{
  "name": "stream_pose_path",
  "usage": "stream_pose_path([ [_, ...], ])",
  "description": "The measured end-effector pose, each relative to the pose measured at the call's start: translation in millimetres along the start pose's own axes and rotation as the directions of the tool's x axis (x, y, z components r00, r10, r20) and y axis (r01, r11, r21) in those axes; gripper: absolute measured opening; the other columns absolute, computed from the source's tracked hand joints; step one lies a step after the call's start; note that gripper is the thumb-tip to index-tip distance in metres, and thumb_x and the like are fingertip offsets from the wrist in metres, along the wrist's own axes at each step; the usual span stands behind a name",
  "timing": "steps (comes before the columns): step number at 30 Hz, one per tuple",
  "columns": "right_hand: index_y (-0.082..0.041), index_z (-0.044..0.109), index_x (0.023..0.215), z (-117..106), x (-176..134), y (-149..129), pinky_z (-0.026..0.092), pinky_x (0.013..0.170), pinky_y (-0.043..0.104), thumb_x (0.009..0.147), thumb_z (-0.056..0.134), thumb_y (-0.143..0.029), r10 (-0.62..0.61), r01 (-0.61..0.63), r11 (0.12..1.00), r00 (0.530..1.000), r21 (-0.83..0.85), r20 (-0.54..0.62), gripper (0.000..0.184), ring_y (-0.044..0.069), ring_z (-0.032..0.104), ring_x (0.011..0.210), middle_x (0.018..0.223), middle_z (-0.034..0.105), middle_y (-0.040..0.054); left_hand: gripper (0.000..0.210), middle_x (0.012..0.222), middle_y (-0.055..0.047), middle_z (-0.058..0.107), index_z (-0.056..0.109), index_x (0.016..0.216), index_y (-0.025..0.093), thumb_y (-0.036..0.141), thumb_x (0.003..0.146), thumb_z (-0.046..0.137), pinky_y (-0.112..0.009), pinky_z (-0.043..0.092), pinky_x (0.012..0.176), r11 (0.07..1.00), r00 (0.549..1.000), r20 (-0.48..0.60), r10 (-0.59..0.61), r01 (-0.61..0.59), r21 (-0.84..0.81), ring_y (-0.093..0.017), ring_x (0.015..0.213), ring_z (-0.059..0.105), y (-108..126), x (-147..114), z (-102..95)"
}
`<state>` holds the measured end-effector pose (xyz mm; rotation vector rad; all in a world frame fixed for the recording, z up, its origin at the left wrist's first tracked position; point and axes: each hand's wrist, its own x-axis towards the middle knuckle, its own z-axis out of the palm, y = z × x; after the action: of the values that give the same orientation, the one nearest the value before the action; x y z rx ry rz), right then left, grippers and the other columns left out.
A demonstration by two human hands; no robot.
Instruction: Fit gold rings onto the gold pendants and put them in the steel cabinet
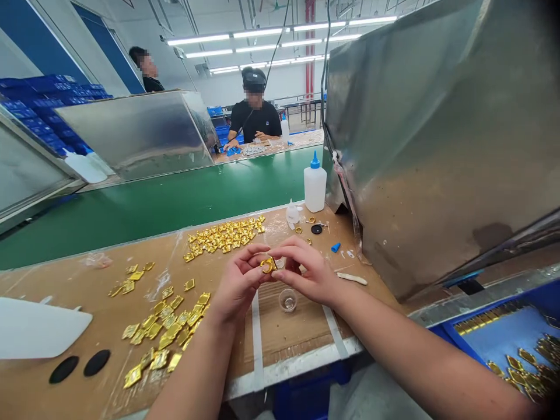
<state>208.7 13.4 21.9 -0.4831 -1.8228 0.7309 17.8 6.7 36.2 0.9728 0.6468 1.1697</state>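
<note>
Above the cardboard-covered bench, my left hand [245, 277] pinches a small gold metal piece with a ring-shaped end [266, 266]. The fingers of my right hand [308, 268] close on the same piece from the other side, so both hands hold it. Below them a small clear cup [287, 300] stands on the cardboard. Loose gold pieces [168, 324] lie scattered left of my left arm. Farther back, more gold pieces [225, 236] are laid close together in rows.
A white bottle with blue cap [315, 185] and a small dropper bottle [292, 213] stand behind my hands. A metal panel [437, 157] rises at right. Beyond the bench runs a green conveyor belt [196, 195]; a person [256, 119] sits across it. A blue tray [494, 338] holds gold parts.
</note>
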Motion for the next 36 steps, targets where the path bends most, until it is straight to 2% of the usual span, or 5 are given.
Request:
stream_pose_path([
  [14,-0.022,0.063,0.108,3,3,-4,0.046,0.061,0.025,0.094,0.069,-0.037,0.199,-0.212,0.951,0.977,0.226,0.076,0.021,0.010,0.055,0.071,0.104,0.058,0.0033,0.042,0.088,-0.003,0.076,0.063,0.112,0.020,0.019,0.076,0.085,-0.021,0.059,0.061,0.997,0.999,0.046,0.018,-0.021,0.071,-0.012,0.069,0.069,0,-2,2.9],
  [21,-0.023,0.053,0.104,7,4,1,0.027,0.046,0.022,0.093,0.066,-0.052,0.423,-0.435,0.634,0.887,0.639,0.184,0.034,0.009,0.042,0.052,0.074,0.055,-0.0040,0.047,0.084,-0.004,0.074,0.060,0.126,0.019,0.029,0.084,0.080,-0.025,0.058,0.061,0.938,0.991,0.081,0.106,-0.127,0.323,-0.016,0.071,0.070,11,-10,13.6],
  [24,-0.023,0.053,0.099,2,9,-4,0.018,0.045,0.022,0.091,0.063,-0.060,0.492,-0.476,0.499,0.843,0.724,0.216,0.039,0.007,0.033,0.051,0.086,0.055,-0.0018,0.038,0.091,-0.004,0.072,0.066,0.120,0.022,0.027,0.085,0.079,-0.023,0.053,0.060,0.642,0.910,0.086,0.406,-0.350,0.682,-0.014,0.076,0.067,20,-17,22.2],
  [28,-0.023,0.054,0.097,-3,12,-11,0.018,0.047,0.023,0.090,0.060,-0.063,0.521,-0.488,0.448,0.823,0.750,0.224,0.041,0.008,0.026,0.054,0.092,0.054,0.0003,0.023,0.098,-0.003,0.070,0.073,0.111,0.025,0.021,0.089,0.076,-0.028,0.054,0.070,-0.028,0.660,0.396,0.638,-0.493,0.869,-0.015,0.082,0.065,26,-23,34.8],
  [36,-0.022,0.052,0.089,-2,11,-11,0.028,0.053,0.025,0.091,0.061,-0.063,0.493,-0.489,0.401,0.828,0.775,0.268,0.042,0.012,0.034,0.061,0.072,0.044,-0.0026,0.022,0.096,-0.005,0.071,0.074,0.116,0.026,0.026,0.094,0.070,-0.029,0.050,0.071,-0.381,0.572,0.521,0.633,-0.356,0.853,-0.018,0.081,0.066,15,-13,48.4],
])
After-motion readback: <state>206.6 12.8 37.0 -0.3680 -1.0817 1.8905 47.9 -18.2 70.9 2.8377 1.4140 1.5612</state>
